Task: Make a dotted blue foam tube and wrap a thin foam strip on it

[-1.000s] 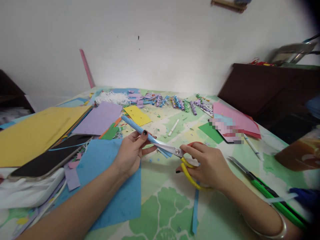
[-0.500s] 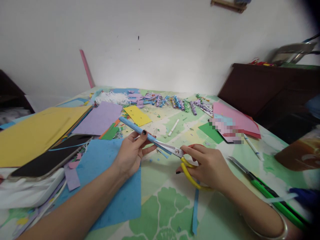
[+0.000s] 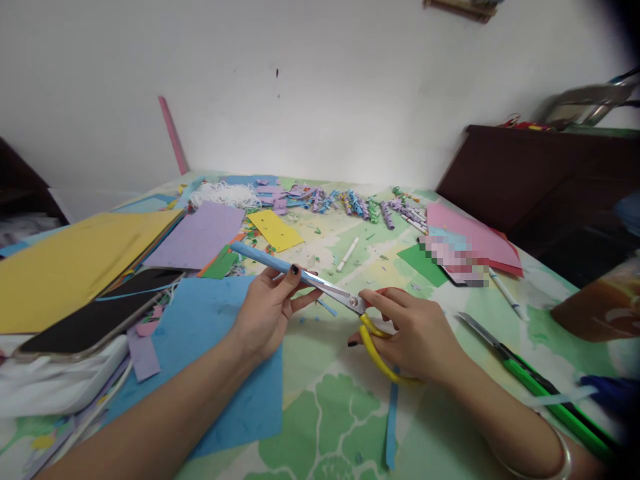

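Note:
A thin rolled tube of blue paper (image 3: 260, 256) is pinched between the thumb and fingers of my left hand (image 3: 273, 307), pointing up and left. In my right hand (image 3: 417, 327) are scissors with yellow handles (image 3: 375, 350); their metal blades lie along the tube's right end, by my left fingertips. How far the blades are apart is hard to see. A blue sheet (image 3: 235, 400) lies under my left forearm, and a narrow blue strip (image 3: 391, 423) lies below my right hand.
Curled paper pieces (image 3: 355, 204) and white string (image 3: 225, 195) line the back. At left are a yellow sheet (image 3: 85, 267), a purple sheet (image 3: 197, 235) and a phone (image 3: 100, 317). A green utility knife (image 3: 535, 383) and a cup (image 3: 600, 303) stand out at right.
The blue tube and my left hand have shifted slightly, the tube's far end now lower and further left. The scissor blades reach further over the tube, and the loose flap below them no longer shows.

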A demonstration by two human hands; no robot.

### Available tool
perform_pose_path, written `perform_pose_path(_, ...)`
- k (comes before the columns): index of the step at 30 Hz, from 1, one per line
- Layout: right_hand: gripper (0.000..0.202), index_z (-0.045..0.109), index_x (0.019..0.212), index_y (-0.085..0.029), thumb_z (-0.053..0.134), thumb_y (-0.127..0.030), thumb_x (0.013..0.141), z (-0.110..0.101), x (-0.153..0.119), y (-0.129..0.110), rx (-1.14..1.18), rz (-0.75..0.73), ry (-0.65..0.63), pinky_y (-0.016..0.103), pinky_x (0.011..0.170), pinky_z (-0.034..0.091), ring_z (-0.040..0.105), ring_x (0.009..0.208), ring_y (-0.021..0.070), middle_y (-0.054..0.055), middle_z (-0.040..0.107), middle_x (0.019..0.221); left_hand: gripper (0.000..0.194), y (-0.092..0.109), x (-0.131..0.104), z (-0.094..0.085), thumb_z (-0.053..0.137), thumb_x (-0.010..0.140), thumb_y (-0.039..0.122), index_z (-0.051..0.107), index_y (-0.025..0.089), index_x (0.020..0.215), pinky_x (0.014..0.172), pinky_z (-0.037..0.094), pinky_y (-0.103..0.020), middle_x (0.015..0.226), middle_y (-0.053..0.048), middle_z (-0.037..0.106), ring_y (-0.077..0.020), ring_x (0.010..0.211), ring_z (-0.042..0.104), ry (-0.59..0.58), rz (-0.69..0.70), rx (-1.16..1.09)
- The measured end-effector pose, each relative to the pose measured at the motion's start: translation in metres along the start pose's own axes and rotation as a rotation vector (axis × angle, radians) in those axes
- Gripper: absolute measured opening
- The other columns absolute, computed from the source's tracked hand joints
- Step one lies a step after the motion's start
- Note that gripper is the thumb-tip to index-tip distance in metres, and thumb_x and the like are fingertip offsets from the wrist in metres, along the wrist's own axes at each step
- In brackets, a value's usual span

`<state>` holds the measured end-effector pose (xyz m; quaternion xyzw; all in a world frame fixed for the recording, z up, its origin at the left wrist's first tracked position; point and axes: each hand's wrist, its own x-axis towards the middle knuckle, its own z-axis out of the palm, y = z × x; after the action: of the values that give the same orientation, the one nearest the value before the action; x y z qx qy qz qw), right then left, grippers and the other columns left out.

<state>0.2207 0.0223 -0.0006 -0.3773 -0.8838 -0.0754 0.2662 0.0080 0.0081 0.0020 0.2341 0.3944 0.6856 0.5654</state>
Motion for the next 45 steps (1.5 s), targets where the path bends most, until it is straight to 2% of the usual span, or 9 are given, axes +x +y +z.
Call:
perform_pose_path(7, 0.043, 0.069, 0.101, -0.017, 0.071, -0.049, 0.073, 0.002, -0.001, 0.005, 0.015, -0.058, 0.049, 0.026, 0.054, 0.042, 0.064, 0.064, 0.0154, 0.006, 0.072, 0.087, 0.020, 0.000, -0.001, -0.001, 0.078, 0.072, 0.019, 0.060, 0.013, 0.080, 0.074, 0.061, -0.032, 0.081, -0.002, 0.069, -0.0144, 0.076, 0.067, -0.014, -0.019, -0.027)
perform_pose_path(12, 0.046, 0.069, 0.100, -0.016, 0.076, -0.048, 0.068, 0.004, -0.001, 0.007, 0.020, -0.070, 0.063, 0.026, 0.054, 0.043, 0.065, 0.069, 0.0171, 0.006, 0.072, 0.085, 0.016, 0.000, 0.000, -0.001, 0.075, 0.075, 0.015, 0.060, 0.013, 0.078, 0.072, 0.061, -0.032, 0.080, -0.002, 0.069, -0.0143, 0.075, 0.068, -0.018, -0.042, -0.047)
perform_pose_path(21, 0.045, 0.070, 0.100, -0.017, 0.075, -0.049, 0.069, 0.003, -0.001, 0.007, 0.005, -0.059, 0.056, 0.025, 0.050, 0.037, 0.057, 0.054, 0.0113, 0.004, 0.072, 0.083, 0.020, -0.002, 0.002, -0.003, 0.079, 0.071, 0.017, 0.060, 0.013, 0.077, 0.076, 0.061, -0.033, 0.081, -0.002, 0.070, -0.0154, 0.077, 0.068, -0.033, -0.040, -0.044)
perform_pose_path(27, 0.042, 0.069, 0.102, -0.019, 0.066, -0.052, 0.075, -0.001, 0.001, 0.004, 0.095, 0.067, 0.021, 0.025, 0.053, 0.039, 0.057, 0.057, 0.0127, 0.005, 0.070, 0.085, 0.019, -0.003, 0.004, -0.006, 0.080, 0.070, 0.019, 0.063, 0.013, 0.075, 0.078, 0.060, -0.034, 0.081, -0.002, 0.071, -0.0158, 0.079, 0.068, -0.082, -0.019, -0.017)
perform_pose_path(31, 0.045, 0.068, 0.101, -0.018, 0.065, -0.053, 0.074, -0.006, 0.003, 0.012, 0.147, 0.216, 0.044, 0.025, 0.053, 0.038, 0.054, 0.056, 0.0136, 0.003, 0.064, 0.070, 0.015, -0.001, 0.005, -0.007, 0.077, 0.074, 0.023, 0.067, 0.013, 0.079, 0.085, 0.058, -0.036, 0.089, -0.007, 0.073, -0.0191, 0.088, 0.069, -0.151, 0.001, 0.018)
perform_pose_path(35, 0.043, 0.067, 0.099, -0.020, 0.065, -0.054, 0.073, -0.009, 0.007, 0.022, 0.090, 0.320, 0.017, 0.025, 0.049, 0.032, 0.051, 0.052, 0.0132, 0.000, 0.059, 0.062, 0.013, 0.002, 0.004, -0.007, 0.076, 0.075, 0.022, 0.070, 0.015, 0.084, 0.091, 0.056, -0.039, 0.094, -0.008, 0.074, -0.0215, 0.094, 0.069, -0.198, 0.026, 0.023)
perform_pose_path(38, 0.040, 0.067, 0.097, -0.022, 0.064, -0.055, 0.073, -0.009, 0.010, 0.028, 0.020, 0.397, -0.051, 0.025, 0.046, 0.030, 0.052, 0.050, 0.0141, -0.001, 0.060, 0.062, 0.014, 0.003, 0.002, -0.006, 0.076, 0.075, 0.021, 0.071, 0.015, 0.086, 0.090, 0.056, -0.037, 0.096, -0.008, 0.074, -0.0223, 0.098, 0.068, -0.253, 0.021, 0.020)
perform_pose_path(42, 0.039, 0.068, 0.096, -0.024, 0.064, -0.054, 0.072, -0.007, 0.011, 0.033, 0.032, 0.441, -0.136, 0.025, 0.045, 0.030, 0.055, 0.051, 0.0156, -0.001, 0.063, 0.063, 0.014, 0.004, 0.000, -0.004, 0.075, 0.076, 0.020, 0.071, 0.015, 0.088, 0.090, 0.056, -0.034, 0.097, -0.009, 0.074, -0.0222, 0.100, 0.068, -0.303, 0.021, 0.010)
perform_pose_path(45, 0.038, 0.067, 0.096, -0.024, 0.063, -0.052, 0.072, -0.006, 0.011, 0.034, 0.068, 0.429, -0.152, 0.025, 0.045, 0.029, 0.054, 0.049, 0.0148, -0.001, 0.062, 0.062, 0.013, 0.005, -0.002, -0.003, 0.075, 0.076, 0.017, 0.071, 0.015, 0.088, 0.090, 0.056, -0.034, 0.098, -0.009, 0.074, -0.0229, 0.100, 0.068, -0.309, 0.020, 0.019)
